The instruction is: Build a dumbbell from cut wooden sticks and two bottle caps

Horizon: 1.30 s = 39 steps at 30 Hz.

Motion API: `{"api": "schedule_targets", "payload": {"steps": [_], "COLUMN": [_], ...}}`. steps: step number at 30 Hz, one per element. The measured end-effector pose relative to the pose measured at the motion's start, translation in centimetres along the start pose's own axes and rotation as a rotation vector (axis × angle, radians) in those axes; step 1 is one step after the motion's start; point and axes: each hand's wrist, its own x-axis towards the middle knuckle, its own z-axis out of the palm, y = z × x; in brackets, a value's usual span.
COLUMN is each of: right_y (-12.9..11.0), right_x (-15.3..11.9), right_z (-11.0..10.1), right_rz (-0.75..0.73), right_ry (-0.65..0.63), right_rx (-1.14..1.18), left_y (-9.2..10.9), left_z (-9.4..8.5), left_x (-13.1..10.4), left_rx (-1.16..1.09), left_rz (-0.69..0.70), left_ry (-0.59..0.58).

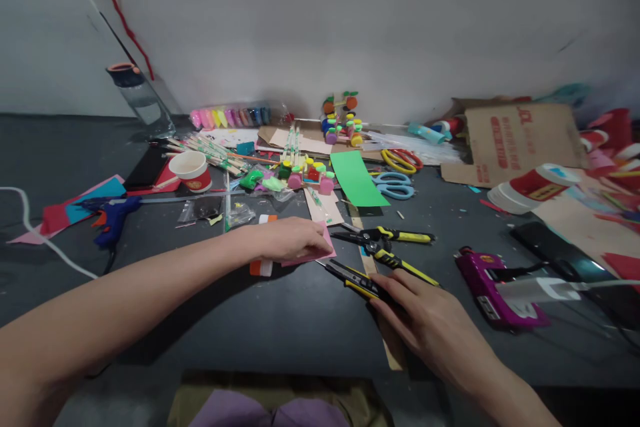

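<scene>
My left hand (293, 240) lies over a pink paper piece (327, 247), its fingers together and partly hidden; whether they grip the paper is unclear. A bottle with orange ends (263, 267) is under and beside this hand. In my right hand (420, 313) is a black and yellow utility knife (355, 278), its tip pointing left, close to the pink paper. Yellow and black pliers (383, 240) rest just beyond the knife. Beneath the knife and right hand runs a wooden strip (390, 343). A green sheet (357, 177) is farther back.
On the left are a blue glue gun (113, 223), a paper cup (191, 170) and a leaning water bottle (143, 100). Scissors (395, 185) lie behind the pliers. To the right are a purple power block (495, 287), stacked cups (533, 188) and a cardboard box (525, 137).
</scene>
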Motion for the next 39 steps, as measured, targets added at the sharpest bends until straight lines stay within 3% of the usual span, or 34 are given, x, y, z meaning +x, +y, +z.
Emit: {"api": "schedule_targets", "payload": {"steps": [39], "right_y": [-1.3], "right_x": [0.9], "right_z": [-0.4], "right_rz": [-0.033], "right_ry": [-0.085], "right_rx": [0.236], "left_y": [0.5], "left_z": [-0.4], "left_x": [0.1], "left_rx": [0.008], "left_rz": [-0.105], "left_ry": [-0.082]}}
